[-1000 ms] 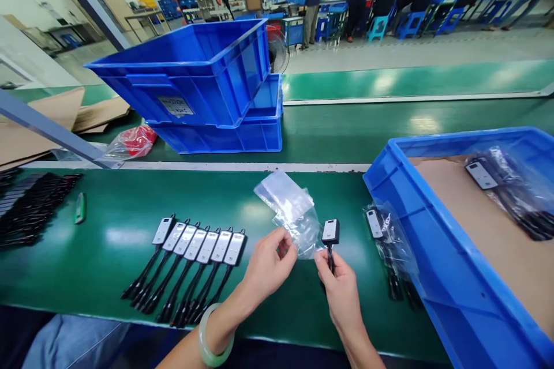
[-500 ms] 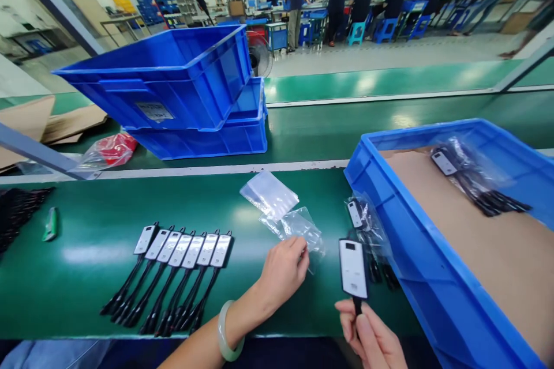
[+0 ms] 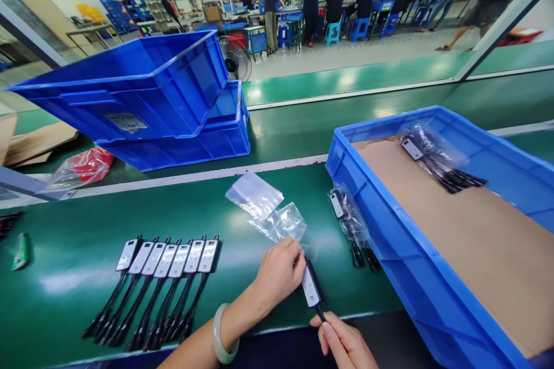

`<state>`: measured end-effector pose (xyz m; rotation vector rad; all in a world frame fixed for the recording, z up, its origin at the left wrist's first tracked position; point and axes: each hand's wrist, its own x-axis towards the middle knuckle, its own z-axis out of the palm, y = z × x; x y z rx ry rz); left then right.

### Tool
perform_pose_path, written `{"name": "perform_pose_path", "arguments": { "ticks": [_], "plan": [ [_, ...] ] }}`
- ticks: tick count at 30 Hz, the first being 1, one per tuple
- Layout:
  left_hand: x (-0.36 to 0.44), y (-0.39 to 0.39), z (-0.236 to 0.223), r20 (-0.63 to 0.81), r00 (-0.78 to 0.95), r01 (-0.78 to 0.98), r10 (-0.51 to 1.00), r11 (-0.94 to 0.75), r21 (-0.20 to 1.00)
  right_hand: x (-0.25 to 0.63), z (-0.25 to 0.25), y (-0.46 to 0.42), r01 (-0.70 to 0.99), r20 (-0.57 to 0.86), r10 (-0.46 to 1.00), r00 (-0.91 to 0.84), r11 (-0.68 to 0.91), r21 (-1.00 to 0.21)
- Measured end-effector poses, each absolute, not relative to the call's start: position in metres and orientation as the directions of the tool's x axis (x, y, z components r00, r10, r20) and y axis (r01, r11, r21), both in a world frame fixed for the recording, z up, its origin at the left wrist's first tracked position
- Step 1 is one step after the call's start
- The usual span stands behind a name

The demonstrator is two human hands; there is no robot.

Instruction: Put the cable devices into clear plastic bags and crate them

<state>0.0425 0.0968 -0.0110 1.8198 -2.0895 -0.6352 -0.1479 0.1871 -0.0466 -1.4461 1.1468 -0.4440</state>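
Observation:
My left hand [image 3: 279, 268] pinches the near end of a clear plastic bag [image 3: 291, 219] lying on the green bench. In my right hand [image 3: 344, 337] is a flat black device with a white face and a cable [image 3: 310, 287], gripped by the cable end. Its far end meets my left fingertips at the bag; whether it is inside the bag I cannot tell. A stack of flat clear bags [image 3: 255, 193] lies just beyond. To the left, several matching devices [image 3: 178, 259] lie in a row, cables toward me. On the right a bagged device [image 3: 337, 205] rests against a blue bin [image 3: 389, 236].
The bin has a cardboard liner [image 3: 489, 242] with bagged devices [image 3: 413, 149] on it. Two stacked blue crates [image 3: 147, 98] stand at the back left, near a bag with red contents [image 3: 89, 165]. A green cutter [image 3: 20, 251] lies far left. People work in the background.
My right hand has moved the device left and tilted it, bringing its far end to my left fingers at the bag. The camera view has shifted right.

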Motion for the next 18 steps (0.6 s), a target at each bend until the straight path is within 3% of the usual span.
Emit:
{"name": "perform_pose_path", "arguments": {
  "ticks": [3,6,9,11,14,16,18],
  "plan": [
    [0.041,0.098,-0.007,-0.043,-0.186,-0.860,-0.982,0.141,0.491,-0.143,-0.048,0.181,-0.336,-0.348,-0.844,0.407,0.216,-0.917],
    [0.041,0.100,-0.004,-0.026,-0.281,-0.819,-0.959,0.226,0.527,-0.136,-0.052,0.171,-0.152,-0.373,-0.823,0.428,0.341,-0.928],
    [0.043,0.104,-0.002,-0.029,-0.347,-0.804,-0.937,0.282,0.524,-0.127,-0.056,0.160,0.070,-0.419,-0.788,0.451,0.500,-0.863],
    [0.046,0.106,0.000,-0.044,-0.374,-0.803,-0.927,0.299,0.515,-0.122,-0.057,0.153,0.106,-0.455,-0.763,0.460,0.556,-0.825],
    [0.051,0.109,0.004,-0.068,-0.412,-0.787,-0.909,0.317,0.529,-0.117,-0.055,0.144,-0.086,-0.449,-0.739,0.502,0.474,-0.876],
    [0.055,0.112,0.005,-0.079,-0.430,-0.781,-0.899,0.327,0.531,-0.117,-0.053,0.140,-0.290,-0.406,-0.764,0.501,0.294,-0.911],
    [0.058,0.115,0.005,-0.084,-0.441,-0.782,-0.894,0.336,0.525,-0.117,-0.051,0.138,-0.484,-0.370,-0.828,0.422,0.140,-0.864]
  ]
}}
